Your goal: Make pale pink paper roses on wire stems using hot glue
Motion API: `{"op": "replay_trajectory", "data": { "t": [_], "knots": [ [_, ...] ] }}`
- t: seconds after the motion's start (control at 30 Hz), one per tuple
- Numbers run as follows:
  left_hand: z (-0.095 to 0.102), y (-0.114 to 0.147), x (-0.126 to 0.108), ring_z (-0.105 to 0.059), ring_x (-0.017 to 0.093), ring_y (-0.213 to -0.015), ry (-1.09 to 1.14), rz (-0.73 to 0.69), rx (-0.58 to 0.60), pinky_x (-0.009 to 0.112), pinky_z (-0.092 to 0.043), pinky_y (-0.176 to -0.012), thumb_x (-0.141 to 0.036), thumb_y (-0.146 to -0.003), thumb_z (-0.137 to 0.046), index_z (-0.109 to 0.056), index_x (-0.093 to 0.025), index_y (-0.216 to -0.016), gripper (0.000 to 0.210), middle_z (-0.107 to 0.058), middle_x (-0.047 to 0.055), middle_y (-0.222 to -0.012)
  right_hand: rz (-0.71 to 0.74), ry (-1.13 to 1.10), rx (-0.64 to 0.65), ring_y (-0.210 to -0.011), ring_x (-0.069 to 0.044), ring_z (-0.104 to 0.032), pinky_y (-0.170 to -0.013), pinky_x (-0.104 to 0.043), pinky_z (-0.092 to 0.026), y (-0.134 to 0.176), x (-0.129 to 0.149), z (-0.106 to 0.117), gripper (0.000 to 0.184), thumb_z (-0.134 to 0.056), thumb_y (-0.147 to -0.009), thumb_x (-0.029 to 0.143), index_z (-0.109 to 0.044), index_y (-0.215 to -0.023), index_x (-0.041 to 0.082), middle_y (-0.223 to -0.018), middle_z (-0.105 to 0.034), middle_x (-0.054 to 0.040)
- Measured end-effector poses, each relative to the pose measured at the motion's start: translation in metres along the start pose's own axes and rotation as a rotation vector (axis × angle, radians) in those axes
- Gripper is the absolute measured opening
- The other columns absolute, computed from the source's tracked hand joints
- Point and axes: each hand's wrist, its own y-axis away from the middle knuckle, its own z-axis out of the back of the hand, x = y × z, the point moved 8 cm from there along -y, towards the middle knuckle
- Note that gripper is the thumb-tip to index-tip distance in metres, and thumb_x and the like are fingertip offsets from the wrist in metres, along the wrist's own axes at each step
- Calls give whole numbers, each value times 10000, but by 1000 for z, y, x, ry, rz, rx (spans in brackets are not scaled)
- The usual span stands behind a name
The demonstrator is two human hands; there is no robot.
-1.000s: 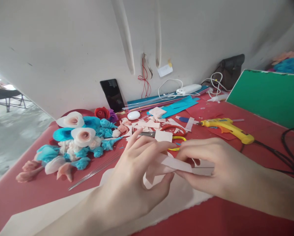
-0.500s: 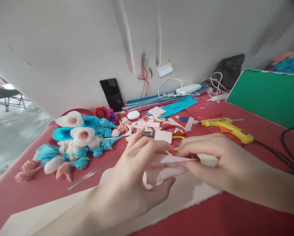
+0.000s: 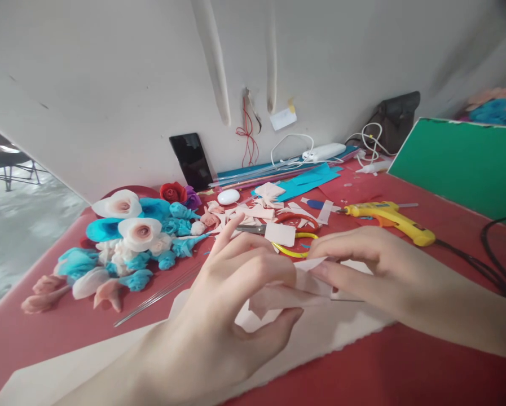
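Between my hands is a pale pink piece of crepe paper (image 3: 273, 300), partly rolled. My left hand (image 3: 236, 299) curls around its left side, the index finger bent over the top and the thumb lying below. My right hand (image 3: 358, 265) pinches the paper's upper right edge between thumb and fingers. A thin dark wire (image 3: 349, 300) sticks out of the paper's right end, under my right thumb. Beneath both hands lies a large pale paper sheet (image 3: 87, 361). Just beyond my fingers are scissors (image 3: 293, 248) with red and yellow handles, partly covered by a paper square (image 3: 280, 234).
Several paper flowers (image 3: 140, 232) are heaped at the left, beside thin metal wires (image 3: 151, 301). A yellow glue gun (image 3: 388, 217) lies at the right, its cord trailing. Paper scraps (image 3: 255, 211), a phone (image 3: 191, 160) and a green board (image 3: 460, 169) stand farther back.
My right fingers have shifted slightly left and up along the paper, lifting its edge. The thin wire at its right end now shows. My left hand stays around the paper.
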Motion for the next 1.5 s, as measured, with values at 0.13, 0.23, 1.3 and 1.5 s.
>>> {"op": "replay_trajectory", "data": {
  "t": [0.13, 0.23, 1.3, 1.5],
  "knots": [
    [-2, -2, 0, -536, 105, -891, -15, -15, 7, 332, -285, -1021, -54, -773, -583, -505, -280, -994, 325, -626, -88, -875, -21, -14, 14, -553, -68, -438, -455, -176, -320, 0, -1, -2, 265, -405, -880, 246, -460, -630, 178, -586, -458, 42],
    [-2, -3, 1, -523, 102, -894, -44, -2, -3, 317, -267, -1049, -91, -776, -602, -535, -259, -935, 241, -621, -84, -838, -19, 2, 27, -571, -73, -455, -466, -178, -333, 0, -2, -1, 253, -416, -880, 242, -478, -642, 181, -606, -482, 41],
    [15, -1, -2, -517, 153, -881, -88, 37, -132, 428, -281, -1064, -103, -743, -602, -528, -240, -846, 187, -615, -50, -763, 223, 240, -127, -710, -92, -605, -575, -171, -463, 9, 26, 9, 101, -577, -804, 173, -631, -766, 249, -770, -644, 78],
    [14, -3, 8, -510, 171, -853, -41, 102, -139, 442, -338, -991, -129, -743, -615, -548, -234, -837, 157, -577, -28, -720, 199, 267, -175, -678, -125, -613, -551, -214, -457, 10, 22, 17, 68, -627, -742, 174, -629, -707, 233, -722, -648, 54]
  ]
}}
